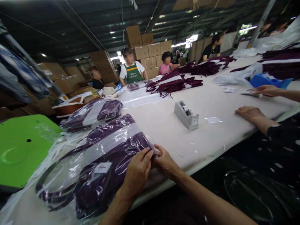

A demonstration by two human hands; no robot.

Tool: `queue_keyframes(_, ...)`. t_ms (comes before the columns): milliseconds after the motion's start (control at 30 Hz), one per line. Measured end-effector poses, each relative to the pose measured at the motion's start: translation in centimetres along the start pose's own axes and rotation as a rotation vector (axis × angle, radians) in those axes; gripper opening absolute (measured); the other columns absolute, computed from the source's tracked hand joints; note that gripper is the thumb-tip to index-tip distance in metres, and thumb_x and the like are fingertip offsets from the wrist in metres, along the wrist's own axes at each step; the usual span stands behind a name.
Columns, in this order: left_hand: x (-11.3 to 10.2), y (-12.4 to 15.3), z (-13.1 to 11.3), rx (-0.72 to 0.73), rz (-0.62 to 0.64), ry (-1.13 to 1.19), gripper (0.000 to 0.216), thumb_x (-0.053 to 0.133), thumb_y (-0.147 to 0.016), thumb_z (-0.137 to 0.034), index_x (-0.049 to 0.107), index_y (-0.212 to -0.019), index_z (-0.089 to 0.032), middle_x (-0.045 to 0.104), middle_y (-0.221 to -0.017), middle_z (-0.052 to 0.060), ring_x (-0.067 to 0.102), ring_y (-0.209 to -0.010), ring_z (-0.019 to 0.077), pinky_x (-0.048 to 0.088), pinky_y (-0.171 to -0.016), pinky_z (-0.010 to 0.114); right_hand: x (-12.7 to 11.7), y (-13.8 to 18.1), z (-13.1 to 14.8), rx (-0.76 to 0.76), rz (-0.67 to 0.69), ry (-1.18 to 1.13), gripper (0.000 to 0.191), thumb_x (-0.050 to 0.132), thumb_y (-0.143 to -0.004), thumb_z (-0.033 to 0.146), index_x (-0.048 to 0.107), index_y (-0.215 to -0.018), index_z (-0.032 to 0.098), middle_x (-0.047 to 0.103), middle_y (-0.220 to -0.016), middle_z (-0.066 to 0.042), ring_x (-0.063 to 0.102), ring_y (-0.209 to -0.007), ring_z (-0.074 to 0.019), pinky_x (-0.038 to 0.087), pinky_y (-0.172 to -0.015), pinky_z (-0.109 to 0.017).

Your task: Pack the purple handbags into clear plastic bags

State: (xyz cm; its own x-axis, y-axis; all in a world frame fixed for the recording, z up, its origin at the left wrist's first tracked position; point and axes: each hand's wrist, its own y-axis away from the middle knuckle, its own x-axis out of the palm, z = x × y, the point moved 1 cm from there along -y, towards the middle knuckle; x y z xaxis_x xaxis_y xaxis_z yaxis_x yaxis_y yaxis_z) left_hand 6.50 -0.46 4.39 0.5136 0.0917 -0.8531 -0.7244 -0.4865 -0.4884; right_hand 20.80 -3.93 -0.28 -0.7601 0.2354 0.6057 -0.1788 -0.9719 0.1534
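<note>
A clear plastic bag holding a folded purple and white garment (98, 162) lies on the pale table (168, 125) in front of me. My left hand (138, 170) rests on the bag's near right end with fingers curled and pressing the plastic. My right hand (165, 161) pinches the bag's open edge at the same corner. Both hands touch each other at the bag's flap. A small white label sits on the bag's face.
A grey tape dispenser (187, 114) stands mid-table. Another bagged garment (93, 114) lies behind mine. A green stool seat (21, 147) is at left. A co-worker's hands (250, 114) rest on the table at right. Piles of purple garments (173, 82) and several people sit farther back.
</note>
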Motion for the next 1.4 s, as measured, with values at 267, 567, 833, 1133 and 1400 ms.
queue_keyframes(267, -3.1, -2.1, 2.6, -0.181, -0.04, 0.144, 0.034, 0.054, -0.092, -0.016, 0.061, -0.125, -0.022, 0.072, -0.118, 0.006, 0.069, -0.107, 0.0195, 0.056, -0.098, 0.036, 0.6, 0.3, 1.2, 0.118, 0.204, -0.112, 0.059, 0.082, -0.065, 0.016, 0.061, -0.12, 0.021, 0.071, -0.114, -0.005, 0.07, -0.09, -0.016, 0.054, -0.076, -0.026)
queue_keyframes(567, -6.7, -3.3, 3.9, -0.312, 0.016, 0.256, 0.035, 0.061, -0.087, -0.024, 0.065, -0.122, -0.023, 0.073, -0.118, 0.004, 0.071, -0.103, 0.0212, 0.057, -0.094, 0.038, 4.4, -3.2, -0.6, -0.169, 0.034, 0.193, 0.041, 0.083, -0.064, 0.029, 0.072, -0.101, 0.017, 0.074, -0.09, 0.0, 0.065, -0.082, -0.0197, 0.051, -0.078, -0.03)
queue_keyframes(833, -7.1, 0.5, 5.3, -0.344, 0.006, 0.095, 0.04, 0.052, -0.086, -0.013, 0.064, -0.122, -0.022, 0.072, -0.123, 0.005, 0.067, -0.113, 0.0216, 0.053, -0.102, 0.039, 5.4, -4.1, -1.9, -0.262, 0.078, 0.168, 0.047, 0.087, -0.061, 0.032, 0.07, -0.103, 0.019, 0.075, -0.098, -0.003, 0.066, -0.091, -0.0228, 0.052, -0.089, -0.037)
queue_keyframes(1133, -9.8, -1.3, 7.1, -0.439, 0.032, 0.186, 0.027, 0.049, -0.094, -0.025, 0.066, -0.114, -0.02, 0.074, -0.113, 0.006, 0.068, -0.106, 0.0239, 0.052, -0.098, 0.04, 9.5, -6.3, -1.5, -0.312, 0.136, -0.002, 0.044, 0.087, -0.061, 0.031, 0.069, -0.1, 0.02, 0.074, -0.098, -0.002, 0.065, -0.089, -0.0191, 0.051, -0.089, -0.034)
queue_keyframes(1400, -8.0, -0.1, 5.8, -0.219, 0.041, -0.514, 0.018, 0.051, -0.093, -0.014, 0.06, -0.108, -0.021, 0.063, -0.099, 0.007, 0.06, -0.096, 0.026, 0.051, -0.083, 0.038, 11.5, -4.0, -3.0, -0.16, -0.306, -0.204, 0.029, 0.076, -0.056, 0.025, 0.062, -0.081, 0.021, 0.066, -0.075, 0.002, 0.056, -0.067, -0.016, 0.047, -0.061, -0.029)
